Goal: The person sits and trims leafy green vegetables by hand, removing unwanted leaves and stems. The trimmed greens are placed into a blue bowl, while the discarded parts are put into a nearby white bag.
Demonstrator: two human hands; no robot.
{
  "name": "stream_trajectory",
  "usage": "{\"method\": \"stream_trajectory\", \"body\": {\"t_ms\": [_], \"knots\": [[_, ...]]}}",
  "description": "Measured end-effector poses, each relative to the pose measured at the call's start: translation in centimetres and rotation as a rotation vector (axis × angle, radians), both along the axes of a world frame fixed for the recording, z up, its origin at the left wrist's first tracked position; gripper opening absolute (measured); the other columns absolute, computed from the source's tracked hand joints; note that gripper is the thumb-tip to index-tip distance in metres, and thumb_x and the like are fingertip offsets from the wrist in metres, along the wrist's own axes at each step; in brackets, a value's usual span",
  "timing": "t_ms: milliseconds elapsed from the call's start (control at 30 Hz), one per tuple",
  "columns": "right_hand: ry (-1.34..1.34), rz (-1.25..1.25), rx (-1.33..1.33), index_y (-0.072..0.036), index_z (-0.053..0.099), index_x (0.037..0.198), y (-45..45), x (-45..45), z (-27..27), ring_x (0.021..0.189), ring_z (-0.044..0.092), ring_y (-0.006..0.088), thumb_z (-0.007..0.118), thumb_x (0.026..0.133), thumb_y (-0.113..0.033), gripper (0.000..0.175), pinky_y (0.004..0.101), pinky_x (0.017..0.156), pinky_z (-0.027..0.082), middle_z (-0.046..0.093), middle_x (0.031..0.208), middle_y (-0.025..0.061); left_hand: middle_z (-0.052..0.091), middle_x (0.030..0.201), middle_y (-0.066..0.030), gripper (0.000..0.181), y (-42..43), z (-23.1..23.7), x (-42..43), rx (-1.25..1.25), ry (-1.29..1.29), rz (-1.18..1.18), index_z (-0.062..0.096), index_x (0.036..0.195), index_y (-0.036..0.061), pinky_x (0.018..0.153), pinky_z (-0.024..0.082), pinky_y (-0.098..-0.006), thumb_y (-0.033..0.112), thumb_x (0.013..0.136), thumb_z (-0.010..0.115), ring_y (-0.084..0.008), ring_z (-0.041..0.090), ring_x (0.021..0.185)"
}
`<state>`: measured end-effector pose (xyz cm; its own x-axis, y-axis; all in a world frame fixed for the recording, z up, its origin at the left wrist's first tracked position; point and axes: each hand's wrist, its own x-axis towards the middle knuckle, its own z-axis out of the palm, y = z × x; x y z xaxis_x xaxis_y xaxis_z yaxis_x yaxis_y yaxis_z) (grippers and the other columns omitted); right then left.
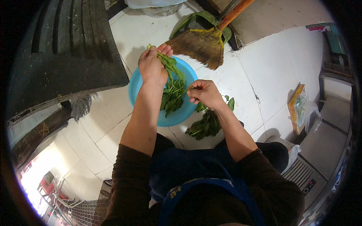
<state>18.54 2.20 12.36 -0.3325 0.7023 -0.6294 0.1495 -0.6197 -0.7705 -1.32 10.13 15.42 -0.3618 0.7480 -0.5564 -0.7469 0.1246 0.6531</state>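
Observation:
A round light-blue plastic basin (181,115) rests on the floor before me, with leafy greens (173,97) lying in it. Over its far left rim, my left hand (154,63) holds a green leafy stem (169,64), pinched under the thumb, its leaves trailing down toward the basin. My right hand (204,91) is at the basin's right rim. Its thumb and forefinger are pressed together on what looks like a small bit of green, mostly hidden by the fingers. Beneath my right wrist, a bunch of dark leafy greens (205,125) lies on the floor, partly covered by the forearm.
A straw broom (198,46) leans on a green dustpan (185,24) just beyond the basin. A dark slatted wooden piece (79,56) juts in at the left. At the right, a wooden board (295,110) with plastic bags stands near a grey appliance (299,172). White tiles (249,70) cover the floor.

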Motion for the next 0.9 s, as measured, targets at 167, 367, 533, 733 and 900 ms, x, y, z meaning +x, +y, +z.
{"method": "stream_trajectory", "body": {"t_ms": [167, 367, 533, 733, 900], "knots": [[0.349, -0.209, -0.143, 0.002, 0.069, 0.109, -0.8, -0.9, -0.6, 0.076, 0.073, 0.0168, 0.074, 0.093, -0.001, 0.017, 0.0267, 0.065, 0.060, 0.074, 0.095, 0.0117, 0.064, 0.117, -0.0260, 0.018, 0.1, -1.3, 0.1, 0.038, 0.041, 0.004, 0.042, 0.121, -0.0026, 0.090, 0.061, -0.0472, 0.012, 0.111, 0.044, -0.0339, 0.069, 0.102], [0.431, -0.349, -0.145, 0.002, 0.068, 0.112, -0.9, -1.9, 0.0, 0.084, 0.073, 0.0179, 0.072, 0.093, 0.004, 0.019, 0.0280, 0.073, 0.062, 0.073, 0.101, 0.0124, 0.066, 0.117, -0.0257, 0.022, 0.0, -1.1, 0.8, 0.011, 0.126, 0.007, 0.042, 0.126, -0.0033, 0.089, 0.060, -0.0447, 0.012, 0.111, 0.045, -0.0332, 0.070, 0.103], [0.428, -0.364, -0.125, 0.003, 0.067, 0.112, -0.4, -2.6, 1.4, 0.083, 0.072, 0.0169, 0.075, 0.091, 0.001, 0.022, 0.0279, 0.074, 0.061, 0.072, 0.099, 0.0104, 0.067, 0.117, -0.0253, 0.022, 0.0, -0.9, 1.2, 0.001, 0.221, -0.013, 0.044, 0.125, -0.0040, 0.088, 0.060, -0.0428, 0.012, 0.110, 0.046, -0.0328, 0.071, 0.103], [0.281, -0.368, -0.117, 0.001, 0.068, 0.106, 0.4, -3.5, 1.9, 0.074, 0.068, 0.0134, 0.075, 0.093, -0.006, 0.016, 0.0264, 0.064, 0.055, 0.071, 0.093, 0.0064, 0.069, 0.114, -0.0240, 0.018, -0.2, -0.4, 2.0, 0.012, 0.324, -0.054, 0.049, 0.120, -0.0047, 0.085, 0.060, -0.0417, 0.010, 0.109, 0.049, -0.0318, 0.072, 0.102], [0.210, -0.350, -0.073, 0.000, 0.071, 0.101, 0.7, -3.6, 0.7, 0.065, 0.063, 0.0103, 0.076, 0.093, -0.006, 0.012, 0.0254, 0.054, 0.051, 0.070, 0.084, 0.0050, 0.069, 0.114, -0.0242, 0.018, -0.6, -0.3, 2.5, 0.030, 0.346, -0.119, 0.049, 0.121, -0.0053, 0.083, 0.060, -0.0398, 0.009, 0.109, 0.049, -0.0315, 0.072, 0.101]]}}
